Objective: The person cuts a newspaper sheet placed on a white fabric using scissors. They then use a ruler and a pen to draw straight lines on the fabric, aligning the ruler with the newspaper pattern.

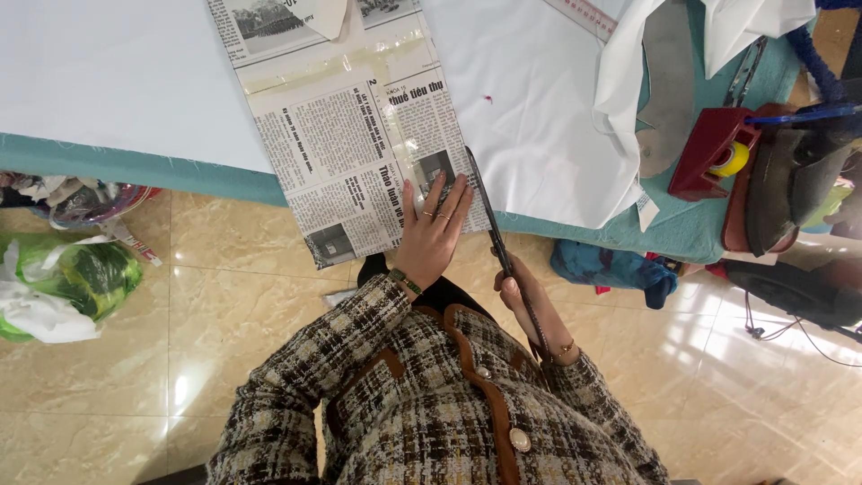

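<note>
The left hand [431, 235] lies open, flat on the newspaper pattern [346, 144] at the table edge [135, 160]; the right hand [528, 301] grips scissors [489, 220] beside it. If the paper slips, the cut may wander.

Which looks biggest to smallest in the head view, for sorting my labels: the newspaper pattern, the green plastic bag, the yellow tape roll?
1. newspaper pattern
2. green plastic bag, though it lies on the floor, farther from the camera
3. yellow tape roll

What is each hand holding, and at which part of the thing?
The right hand holds dark scissors at the handle end. The left hand grips nothing; it lies flat on the newspaper sheet.
</note>
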